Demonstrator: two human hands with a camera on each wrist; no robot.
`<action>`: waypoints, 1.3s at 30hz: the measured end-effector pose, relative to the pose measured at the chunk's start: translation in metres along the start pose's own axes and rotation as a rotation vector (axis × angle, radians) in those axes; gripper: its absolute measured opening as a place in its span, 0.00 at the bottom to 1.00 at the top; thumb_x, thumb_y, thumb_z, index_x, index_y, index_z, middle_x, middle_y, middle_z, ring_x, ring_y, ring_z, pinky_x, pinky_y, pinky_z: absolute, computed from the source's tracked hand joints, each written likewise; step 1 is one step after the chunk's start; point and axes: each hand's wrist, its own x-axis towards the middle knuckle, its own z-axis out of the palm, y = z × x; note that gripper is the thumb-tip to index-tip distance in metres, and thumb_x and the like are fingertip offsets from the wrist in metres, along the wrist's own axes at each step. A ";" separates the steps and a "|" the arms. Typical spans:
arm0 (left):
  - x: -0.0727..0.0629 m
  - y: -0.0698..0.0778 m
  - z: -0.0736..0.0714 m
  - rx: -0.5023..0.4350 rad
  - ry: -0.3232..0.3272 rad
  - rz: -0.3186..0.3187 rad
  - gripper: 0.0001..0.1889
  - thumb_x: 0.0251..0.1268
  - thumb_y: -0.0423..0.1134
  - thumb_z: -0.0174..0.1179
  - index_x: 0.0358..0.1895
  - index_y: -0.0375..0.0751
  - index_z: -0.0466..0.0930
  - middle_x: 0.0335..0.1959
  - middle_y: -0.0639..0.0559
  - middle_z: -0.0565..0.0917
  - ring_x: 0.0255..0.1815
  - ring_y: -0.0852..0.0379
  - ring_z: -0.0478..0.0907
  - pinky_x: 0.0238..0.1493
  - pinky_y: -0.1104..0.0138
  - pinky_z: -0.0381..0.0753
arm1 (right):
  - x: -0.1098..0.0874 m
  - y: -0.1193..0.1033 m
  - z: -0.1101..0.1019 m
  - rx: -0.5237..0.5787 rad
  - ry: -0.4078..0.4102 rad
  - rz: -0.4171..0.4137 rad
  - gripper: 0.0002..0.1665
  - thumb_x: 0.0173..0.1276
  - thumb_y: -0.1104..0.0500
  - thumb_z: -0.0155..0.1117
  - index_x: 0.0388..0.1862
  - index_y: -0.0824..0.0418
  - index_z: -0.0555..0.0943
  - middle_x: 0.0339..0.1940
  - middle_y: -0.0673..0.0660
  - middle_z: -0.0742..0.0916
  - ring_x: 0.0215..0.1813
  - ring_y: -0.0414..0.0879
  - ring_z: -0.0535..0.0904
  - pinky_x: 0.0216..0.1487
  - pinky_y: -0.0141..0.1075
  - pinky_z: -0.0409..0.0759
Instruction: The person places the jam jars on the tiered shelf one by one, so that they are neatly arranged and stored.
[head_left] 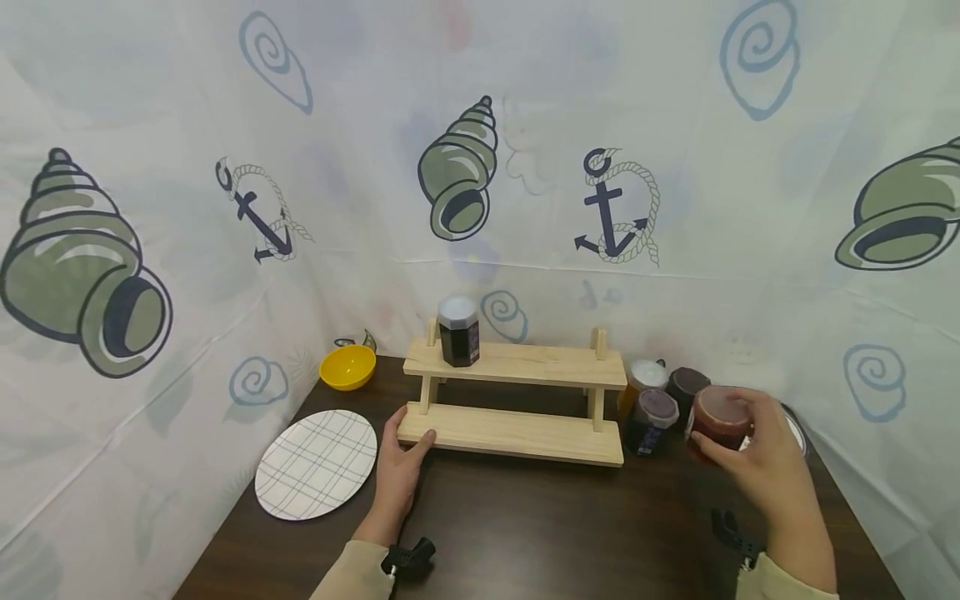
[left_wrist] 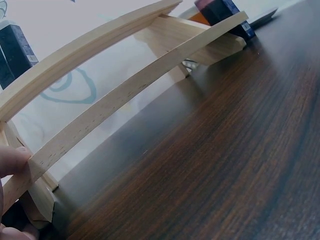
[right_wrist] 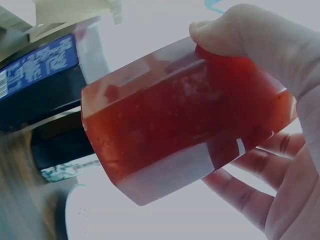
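Note:
A two-tier wooden shelf (head_left: 510, 429) stands on the dark table. My left hand (head_left: 400, 471) grips the left end of its lower board, thumb on the top face. On the upper board, near the left end, sits a dark jar (head_left: 460, 342) with a pale lid. At the right, my right hand (head_left: 776, 458) holds a jar of red contents (head_left: 716, 417) between thumb and fingers, above the table. The right wrist view shows this faceted red jar (right_wrist: 170, 120) tilted, with the thumb on one side and fingers on the other.
Right of the shelf stand a dark jar with a purple lid (head_left: 652, 421), another dark jar (head_left: 686, 387) and an amber jar (head_left: 630, 396). A plate (head_left: 795, 429) shows partly behind the right hand. At left are a yellow bowl (head_left: 347, 368) and a checked white plate (head_left: 315, 467).

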 end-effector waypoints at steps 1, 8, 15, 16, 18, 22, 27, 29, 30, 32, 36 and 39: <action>0.000 0.000 0.000 -0.001 0.000 0.000 0.45 0.74 0.44 0.73 0.87 0.49 0.58 0.89 0.41 0.58 0.88 0.39 0.59 0.86 0.41 0.61 | 0.000 -0.002 -0.001 -0.004 0.008 -0.006 0.53 0.50 0.63 0.91 0.72 0.65 0.70 0.59 0.70 0.79 0.51 0.58 0.75 0.44 0.29 0.66; 0.000 -0.001 -0.002 0.002 0.004 0.009 0.45 0.74 0.43 0.73 0.87 0.48 0.58 0.89 0.40 0.58 0.88 0.39 0.59 0.86 0.41 0.61 | 0.002 -0.021 -0.003 0.044 -0.088 0.003 0.56 0.52 0.60 0.92 0.74 0.65 0.67 0.65 0.71 0.75 0.61 0.66 0.75 0.53 0.65 0.76; -0.001 0.000 -0.002 0.004 0.013 0.001 0.44 0.75 0.43 0.72 0.87 0.47 0.58 0.88 0.39 0.59 0.87 0.38 0.59 0.86 0.41 0.61 | 0.003 -0.040 0.007 0.048 -0.069 -0.094 0.54 0.50 0.64 0.92 0.72 0.63 0.69 0.65 0.69 0.76 0.62 0.66 0.78 0.57 0.54 0.79; -0.001 0.001 -0.002 0.004 0.012 0.002 0.44 0.75 0.43 0.73 0.87 0.47 0.58 0.88 0.39 0.59 0.87 0.38 0.60 0.86 0.41 0.61 | 0.004 -0.043 0.010 0.056 -0.057 -0.114 0.54 0.49 0.65 0.92 0.72 0.64 0.69 0.64 0.69 0.76 0.62 0.66 0.79 0.59 0.47 0.80; -0.001 0.001 -0.002 0.003 0.010 0.007 0.44 0.75 0.43 0.73 0.87 0.47 0.58 0.89 0.39 0.59 0.87 0.38 0.60 0.86 0.41 0.60 | 0.005 -0.050 0.017 0.085 -0.034 -0.164 0.54 0.47 0.68 0.92 0.71 0.64 0.71 0.64 0.68 0.77 0.61 0.62 0.79 0.61 0.30 0.77; 0.000 0.001 -0.003 0.006 0.005 0.006 0.44 0.74 0.43 0.73 0.87 0.48 0.58 0.89 0.41 0.59 0.88 0.39 0.59 0.87 0.41 0.59 | 0.009 -0.065 0.034 0.169 -0.026 -0.309 0.54 0.43 0.72 0.93 0.69 0.66 0.74 0.63 0.66 0.78 0.61 0.51 0.78 0.63 0.12 0.66; 0.002 0.002 -0.002 0.007 0.006 0.009 0.44 0.74 0.43 0.73 0.87 0.48 0.59 0.88 0.41 0.60 0.87 0.39 0.60 0.86 0.41 0.60 | 0.009 -0.086 0.060 0.280 -0.053 -0.451 0.52 0.42 0.74 0.92 0.68 0.66 0.75 0.64 0.64 0.79 0.64 0.43 0.76 0.64 0.17 0.71; 0.003 0.002 -0.001 0.007 0.009 0.011 0.44 0.74 0.43 0.74 0.87 0.49 0.59 0.88 0.41 0.60 0.87 0.40 0.60 0.86 0.41 0.60 | 0.008 -0.095 0.072 0.314 -0.054 -0.493 0.51 0.43 0.74 0.92 0.67 0.65 0.75 0.65 0.63 0.80 0.65 0.44 0.77 0.65 0.18 0.72; 0.003 0.002 -0.001 0.005 0.010 0.010 0.44 0.74 0.43 0.74 0.87 0.49 0.59 0.88 0.41 0.60 0.87 0.40 0.60 0.86 0.42 0.61 | 0.007 -0.099 0.078 0.334 -0.051 -0.510 0.50 0.44 0.73 0.92 0.66 0.65 0.76 0.65 0.63 0.80 0.65 0.46 0.78 0.64 0.18 0.73; 0.003 0.002 0.000 0.005 0.013 0.006 0.44 0.74 0.43 0.73 0.87 0.49 0.60 0.88 0.41 0.60 0.87 0.40 0.60 0.86 0.42 0.61 | 0.005 -0.107 0.089 0.387 -0.054 -0.540 0.49 0.44 0.74 0.91 0.65 0.66 0.76 0.65 0.64 0.80 0.64 0.47 0.79 0.64 0.19 0.75; 0.001 0.001 0.001 0.018 0.022 0.004 0.43 0.75 0.42 0.73 0.87 0.48 0.60 0.88 0.40 0.60 0.87 0.39 0.61 0.86 0.41 0.61 | -0.002 -0.120 0.109 0.530 -0.075 -0.537 0.48 0.46 0.76 0.89 0.65 0.65 0.75 0.65 0.65 0.78 0.65 0.45 0.79 0.62 0.21 0.80; 0.000 0.001 0.001 0.023 0.024 0.015 0.43 0.75 0.41 0.72 0.86 0.47 0.60 0.88 0.39 0.60 0.86 0.37 0.61 0.85 0.39 0.62 | -0.006 -0.126 0.121 0.566 -0.067 -0.516 0.48 0.47 0.76 0.89 0.66 0.64 0.74 0.65 0.63 0.78 0.64 0.42 0.79 0.60 0.21 0.82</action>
